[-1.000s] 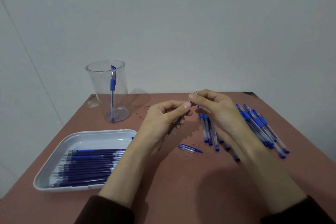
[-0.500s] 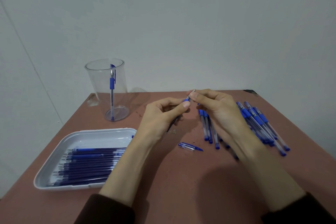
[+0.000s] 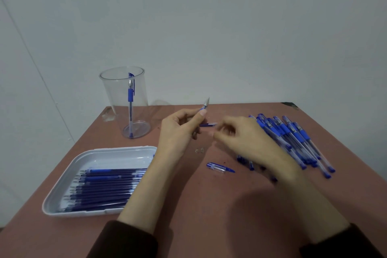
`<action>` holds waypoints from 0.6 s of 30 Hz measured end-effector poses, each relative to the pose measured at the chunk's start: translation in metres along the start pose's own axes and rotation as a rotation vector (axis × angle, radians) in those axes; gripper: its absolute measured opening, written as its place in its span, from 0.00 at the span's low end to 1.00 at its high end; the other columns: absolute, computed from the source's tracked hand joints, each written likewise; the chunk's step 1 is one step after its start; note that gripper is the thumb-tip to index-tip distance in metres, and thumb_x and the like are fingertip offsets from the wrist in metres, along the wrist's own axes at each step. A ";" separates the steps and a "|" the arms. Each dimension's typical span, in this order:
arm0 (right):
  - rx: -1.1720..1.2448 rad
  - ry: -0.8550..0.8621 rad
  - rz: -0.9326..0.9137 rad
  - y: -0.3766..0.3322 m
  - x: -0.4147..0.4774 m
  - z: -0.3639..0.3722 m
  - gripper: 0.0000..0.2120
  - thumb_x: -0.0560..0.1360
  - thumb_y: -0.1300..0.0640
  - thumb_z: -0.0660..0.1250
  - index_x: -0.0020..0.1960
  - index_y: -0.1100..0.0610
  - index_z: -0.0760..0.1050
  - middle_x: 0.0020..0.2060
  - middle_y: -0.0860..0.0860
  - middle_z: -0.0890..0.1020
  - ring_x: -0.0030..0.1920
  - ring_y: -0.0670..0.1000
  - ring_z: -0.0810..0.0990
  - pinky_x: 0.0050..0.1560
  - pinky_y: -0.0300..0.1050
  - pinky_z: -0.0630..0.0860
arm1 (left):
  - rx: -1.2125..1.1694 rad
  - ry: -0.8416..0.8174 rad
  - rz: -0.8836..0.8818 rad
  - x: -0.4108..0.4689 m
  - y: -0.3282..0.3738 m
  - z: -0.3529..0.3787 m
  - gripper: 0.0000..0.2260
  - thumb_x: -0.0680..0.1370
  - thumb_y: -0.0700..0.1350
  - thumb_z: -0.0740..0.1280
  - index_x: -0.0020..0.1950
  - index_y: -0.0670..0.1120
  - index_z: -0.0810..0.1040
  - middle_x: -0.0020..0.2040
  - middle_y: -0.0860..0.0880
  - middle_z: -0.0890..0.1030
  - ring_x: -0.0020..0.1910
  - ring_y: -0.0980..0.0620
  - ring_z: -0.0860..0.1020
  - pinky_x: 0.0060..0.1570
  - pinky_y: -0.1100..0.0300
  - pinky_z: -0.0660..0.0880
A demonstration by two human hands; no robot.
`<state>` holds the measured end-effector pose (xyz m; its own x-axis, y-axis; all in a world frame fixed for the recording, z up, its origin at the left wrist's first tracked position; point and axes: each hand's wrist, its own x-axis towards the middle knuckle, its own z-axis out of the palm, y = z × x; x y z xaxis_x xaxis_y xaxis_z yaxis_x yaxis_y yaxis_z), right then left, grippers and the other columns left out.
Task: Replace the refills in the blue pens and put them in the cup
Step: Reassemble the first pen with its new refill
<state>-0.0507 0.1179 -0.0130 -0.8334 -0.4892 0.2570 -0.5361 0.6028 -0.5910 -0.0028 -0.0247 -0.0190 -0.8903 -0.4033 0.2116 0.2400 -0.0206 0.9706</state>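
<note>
- Left hand [image 3: 180, 130]: pinches a pen [image 3: 204, 107] between thumb and forefinger. The metal tip points up past the fingertips and the barrel is hidden behind the fingers. Risk: the pinch is narrow and high, so a twist could let the pen slide down and drop.
- Right hand [image 3: 240, 138]: just right of the left hand and clear of the pen. It is blurred, with fingers loosely curled; I cannot tell whether it holds anything.
- Blue piece [image 3: 207, 125]: between the two hands, too small to identify.
- Cap [image 3: 220, 168]: loose on the table [image 3: 209, 216], nearer the body than both hands. Risk: a forearm sweeps it away, or the pen is stored uncapped.
- Pile [image 3: 293, 138]: pens under and right of the right hand. Risk: the wrist drags across and scatters them, or the held pen gets mixed in with them.
- Tray [image 3: 117, 153]: below-left of the left hand, beside the forearm, holding refills [image 3: 100, 186]. Risk: a spent refill lands among the fresh ones.
- Cup [image 3: 113, 98]: beyond and left of the left hand, well apart, with one stored pen [image 3: 130, 95] standing in it. Risk: it looks tall and light, so a knock on the rim may tip it.
</note>
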 end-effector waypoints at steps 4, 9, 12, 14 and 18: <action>-0.128 -0.332 -0.065 -0.004 -0.006 -0.004 0.10 0.67 0.45 0.74 0.45 0.49 0.81 0.30 0.45 0.77 0.30 0.39 0.74 0.32 0.33 0.67 | -0.027 0.028 -0.009 0.003 0.002 -0.003 0.05 0.75 0.41 0.69 0.42 0.40 0.80 0.28 0.52 0.78 0.26 0.56 0.70 0.31 0.64 0.70; -0.156 -0.473 -0.074 -0.007 -0.007 -0.001 0.06 0.70 0.55 0.74 0.47 0.49 0.82 0.32 0.43 0.78 0.31 0.39 0.74 0.33 0.31 0.68 | -0.048 0.031 -0.029 0.003 0.002 -0.003 0.05 0.74 0.42 0.70 0.43 0.40 0.81 0.32 0.50 0.79 0.27 0.56 0.71 0.33 0.62 0.70; -0.044 -0.373 -0.058 -0.010 -0.008 -0.003 0.07 0.73 0.60 0.70 0.47 0.51 0.83 0.28 0.40 0.80 0.29 0.38 0.76 0.31 0.29 0.69 | -0.052 0.030 -0.033 0.002 0.003 -0.002 0.04 0.74 0.42 0.70 0.43 0.41 0.81 0.32 0.50 0.80 0.26 0.56 0.70 0.32 0.63 0.70; 0.118 -0.146 -0.013 -0.010 -0.007 -0.006 0.08 0.74 0.60 0.68 0.45 0.49 0.82 0.31 0.42 0.82 0.31 0.42 0.78 0.32 0.35 0.73 | -0.043 0.022 -0.042 0.001 0.003 -0.002 0.04 0.75 0.42 0.70 0.42 0.41 0.81 0.31 0.51 0.79 0.26 0.56 0.70 0.31 0.65 0.69; 0.638 0.339 0.113 -0.008 0.000 -0.017 0.05 0.76 0.61 0.67 0.49 0.53 0.79 0.34 0.48 0.82 0.34 0.43 0.79 0.36 0.34 0.75 | -0.018 -0.063 -0.066 -0.002 0.004 0.000 0.03 0.75 0.40 0.69 0.43 0.42 0.82 0.33 0.49 0.81 0.28 0.55 0.71 0.32 0.65 0.69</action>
<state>-0.0484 0.1236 0.0046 -0.9304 -0.1614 0.3291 -0.3475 0.1029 -0.9320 0.0001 -0.0236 -0.0159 -0.9268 -0.3421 0.1548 0.1864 -0.0614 0.9806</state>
